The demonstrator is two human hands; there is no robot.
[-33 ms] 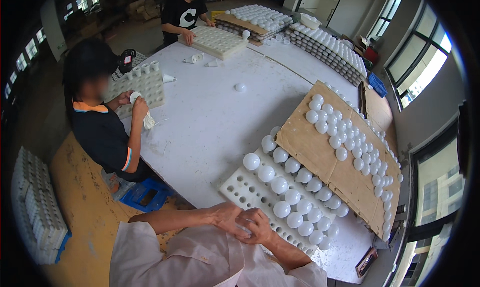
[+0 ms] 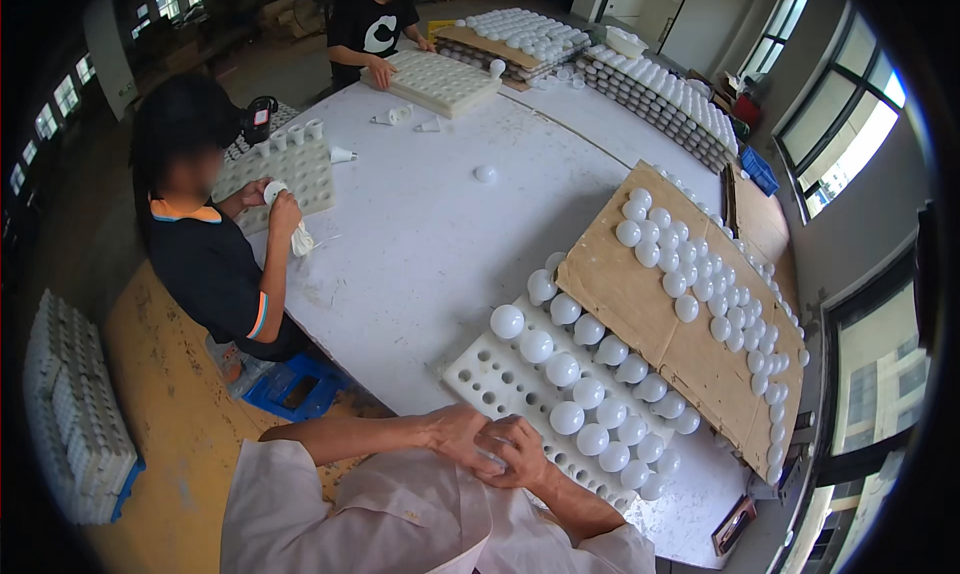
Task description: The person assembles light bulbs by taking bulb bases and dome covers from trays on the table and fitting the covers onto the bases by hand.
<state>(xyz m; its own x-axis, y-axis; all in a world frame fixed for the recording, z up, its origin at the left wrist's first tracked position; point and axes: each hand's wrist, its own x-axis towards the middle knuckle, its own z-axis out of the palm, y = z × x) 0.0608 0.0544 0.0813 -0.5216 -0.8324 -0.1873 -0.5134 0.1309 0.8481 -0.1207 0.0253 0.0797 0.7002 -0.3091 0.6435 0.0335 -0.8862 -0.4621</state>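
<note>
Close to my body, at the table's near edge, my left hand and my right hand are pressed together with curled fingers. Something pale may be between them, but the fingers hide it. Just beyond lies a white foam tray with rows of round holes. Round white light bulbs stand in part of it, and its left-hand holes hold none. A sheet of brown cardboard slants over the tray's far side, with many more white bulbs on top.
At left, a co-worker handles a white lamp part beside a foam tray. Another person holds a foam block. A lone bulb lies mid-table. Bulb stacks stand far right; a blue stool is left.
</note>
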